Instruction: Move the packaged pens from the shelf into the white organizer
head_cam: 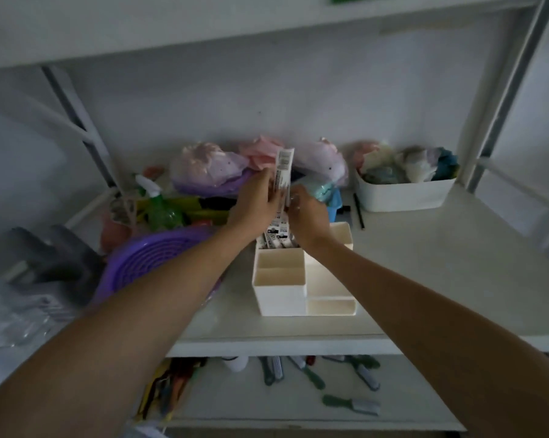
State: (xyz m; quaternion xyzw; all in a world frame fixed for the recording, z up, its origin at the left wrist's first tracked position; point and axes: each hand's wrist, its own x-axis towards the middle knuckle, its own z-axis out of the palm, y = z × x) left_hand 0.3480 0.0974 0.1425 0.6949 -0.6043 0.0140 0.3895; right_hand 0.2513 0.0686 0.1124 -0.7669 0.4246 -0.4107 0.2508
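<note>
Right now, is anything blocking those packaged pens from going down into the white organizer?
Nothing visible. Both hands hold the packaged pens upright directly over the white organizer, whose back compartment already holds other packs.

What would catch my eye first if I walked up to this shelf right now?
Two bare hands meet mid-shelf: the left hand holds packaged pens upright, the right hand beside it, over the back compartment of a white organizer. A purple basket lies left, a white bin back right.
</note>
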